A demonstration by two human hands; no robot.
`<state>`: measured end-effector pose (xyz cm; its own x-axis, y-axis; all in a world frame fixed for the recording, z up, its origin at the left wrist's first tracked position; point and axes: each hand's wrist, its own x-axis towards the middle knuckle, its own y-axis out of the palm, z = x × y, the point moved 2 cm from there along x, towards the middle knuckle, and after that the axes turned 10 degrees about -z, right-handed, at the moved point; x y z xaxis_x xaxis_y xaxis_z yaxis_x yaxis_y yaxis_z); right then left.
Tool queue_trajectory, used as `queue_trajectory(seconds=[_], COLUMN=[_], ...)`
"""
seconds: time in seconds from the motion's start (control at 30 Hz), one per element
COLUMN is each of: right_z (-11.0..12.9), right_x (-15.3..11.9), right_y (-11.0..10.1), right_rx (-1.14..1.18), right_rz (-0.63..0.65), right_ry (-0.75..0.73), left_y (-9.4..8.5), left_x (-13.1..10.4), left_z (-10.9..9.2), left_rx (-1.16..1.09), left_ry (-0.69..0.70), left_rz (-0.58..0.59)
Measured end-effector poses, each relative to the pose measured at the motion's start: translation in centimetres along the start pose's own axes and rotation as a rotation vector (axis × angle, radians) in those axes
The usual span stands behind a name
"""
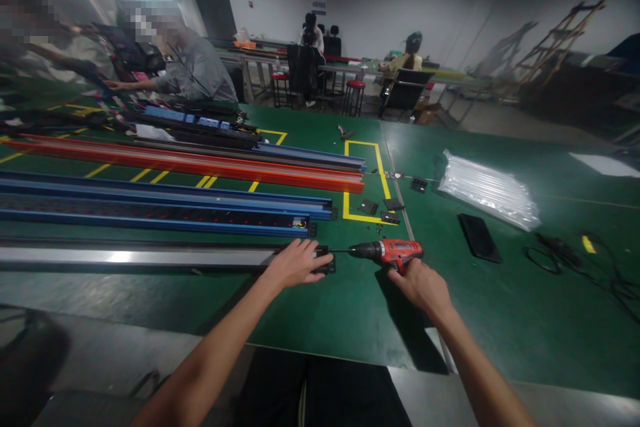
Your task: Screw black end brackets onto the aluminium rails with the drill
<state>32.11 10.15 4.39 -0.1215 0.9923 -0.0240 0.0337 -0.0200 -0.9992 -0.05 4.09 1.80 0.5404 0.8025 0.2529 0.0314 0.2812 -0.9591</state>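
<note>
My right hand [424,285] is wrapped round the handle of a red and black power drill [399,251]. The drill lies level, its long bit pointing left at the black end piece of a silver and black rail [200,257]. The tip of the bit meets that end piece, though contact is too small to tell. My left hand [299,263] rests on the right end of the rail, its fingers spread over the top. Beyond it lie blue rails [165,201] and a long orange rail [240,168].
Small black end pieces [369,207] lie by a yellow tape outline on the green table [320,320]. Farther right are a plastic-wrapped bundle [487,188], a black phone-like slab [479,237] and black cables [555,252]. People work at the back left and at far tables.
</note>
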Motion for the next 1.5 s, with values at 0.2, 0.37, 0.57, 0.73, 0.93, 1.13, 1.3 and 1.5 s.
queue_trajectory(seconds=[0.2,0.37,0.57,0.73,0.93,1.13,1.3,1.5], right_z=[0.0,0.1,0.2,0.2,0.3,-1.4,-3.4,-4.1], right_x=[0.0,0.0,-0.1,0.0,-0.8,-4.0,-7.3,-9.0], right_y=[0.1,-0.1,-0.3,-0.6,-0.9,0.0,0.6,0.2], right_rx=[-0.002,0.016,0.039,0.047,0.077,0.144,0.258,0.33], right_rz=[0.004,-0.004,0.008,0.038,0.054,0.112,0.168,0.19], right_ry=[0.007,0.018,0.012,0.042,0.081,0.14,0.208,0.271], left_y=[-0.2,-0.3,-0.2,0.0,0.0,0.0,-0.3,-1.0], left_x=[-0.1,0.2,0.5,0.3,0.1,0.0,-0.3,-0.4], left_z=[-0.1,0.3,0.5,0.5,0.5,0.6,0.1,0.1], left_rx=[0.038,-0.02,-0.052,-0.04,-0.047,-0.078,-0.059,-0.112], left_ry=[0.016,0.02,0.02,0.031,0.013,0.013,0.048,0.015], left_rz=[-0.022,-0.002,-0.013,-0.006,-0.005,-0.015,0.014,0.017])
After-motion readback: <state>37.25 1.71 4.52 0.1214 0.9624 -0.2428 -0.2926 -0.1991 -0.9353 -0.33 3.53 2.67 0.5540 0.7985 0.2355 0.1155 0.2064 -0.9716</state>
